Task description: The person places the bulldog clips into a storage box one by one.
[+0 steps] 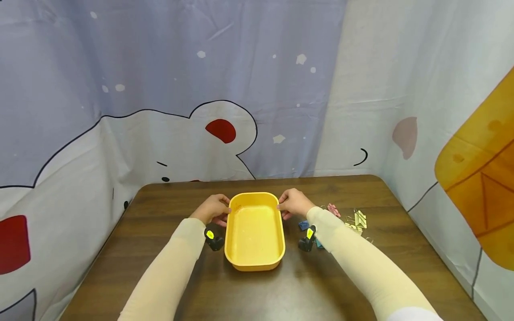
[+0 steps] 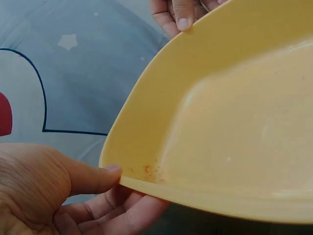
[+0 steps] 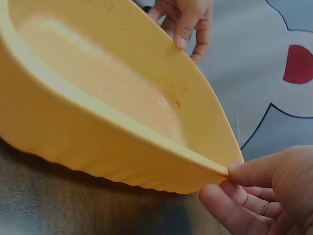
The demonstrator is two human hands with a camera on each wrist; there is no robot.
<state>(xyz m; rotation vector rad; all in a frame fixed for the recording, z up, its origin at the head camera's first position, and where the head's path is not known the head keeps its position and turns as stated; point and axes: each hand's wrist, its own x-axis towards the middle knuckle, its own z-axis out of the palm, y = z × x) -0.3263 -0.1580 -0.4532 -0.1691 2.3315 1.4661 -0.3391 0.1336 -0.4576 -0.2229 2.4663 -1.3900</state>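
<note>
A yellow rectangular tray (image 1: pixel 254 263) with rounded corners is held between both hands near the middle of the table. My left hand (image 1: pixel 214 208) pinches its rim at the far left corner; in the left wrist view the thumb (image 2: pixel 93 178) lies over the rim with the fingers beneath. At the far right corner my right hand (image 1: pixel 295 203) pinches the rim, its thumb (image 3: pixel 254 169) on top in the right wrist view. Inside the tray I see only a small patch of reddish marks (image 2: pixel 150 171) near the far left corner.
Right of the tray, partly behind my right forearm, lie several binder clips: yellow (image 1: pixel 360 219), pink (image 1: pixel 333 210) and blue (image 1: pixel 304 225). The brown wooden table (image 1: pixel 172 196) ends at a patterned curtain (image 1: pixel 281 89) along the back and sides.
</note>
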